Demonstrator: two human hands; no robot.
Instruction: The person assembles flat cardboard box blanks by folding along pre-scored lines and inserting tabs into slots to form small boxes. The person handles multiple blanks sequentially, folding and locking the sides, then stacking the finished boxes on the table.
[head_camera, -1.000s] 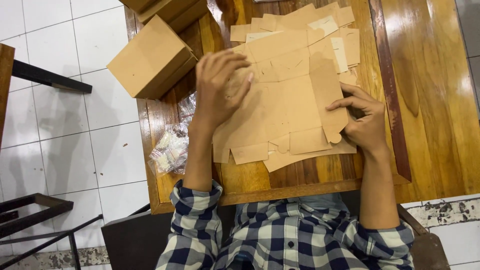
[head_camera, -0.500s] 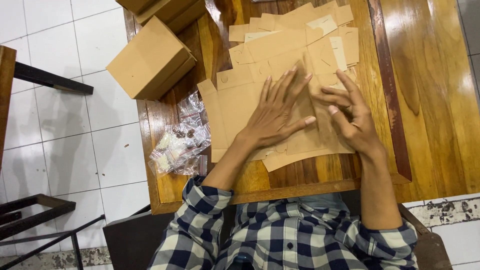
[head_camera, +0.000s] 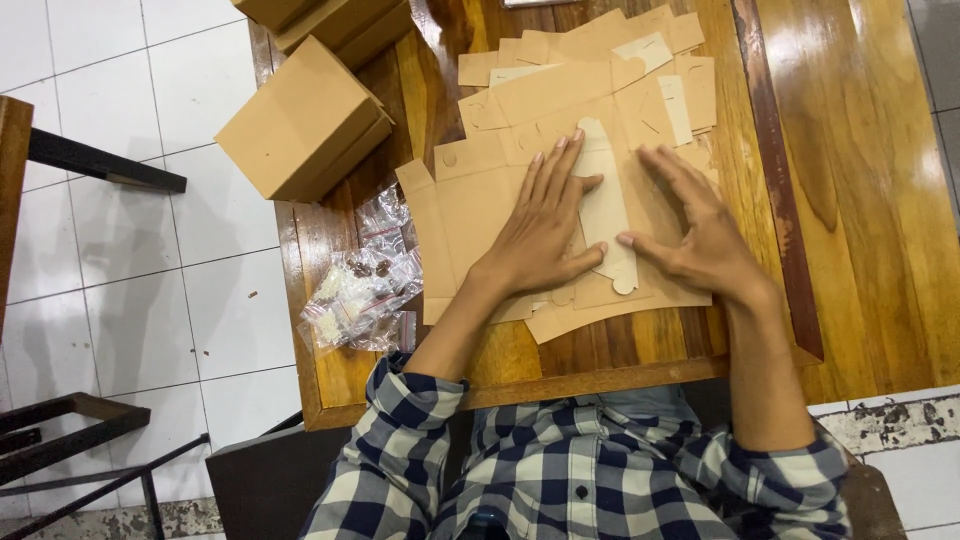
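Since the earlier frame both hands have spread flat. The left hand (head_camera: 540, 225) and the right hand (head_camera: 700, 235) press, fingers apart and gripping nothing, on the flat brown die-cut cardboard sheet (head_camera: 470, 215) on the wooden table (head_camera: 860, 200). The sheet seems light, thin and bendable; best taken by its edges.

Small bags' (head_camera: 360, 290) contents too small, perhaps dark hardware.

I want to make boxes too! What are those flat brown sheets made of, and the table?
The flat brown sheets look like thin matte cardboard: dull tan, with cut tabs and fold lines. The table looks like varnished wood: streaky grain with a shine. Both hands, left hand and right hand, press flat on the sheets.
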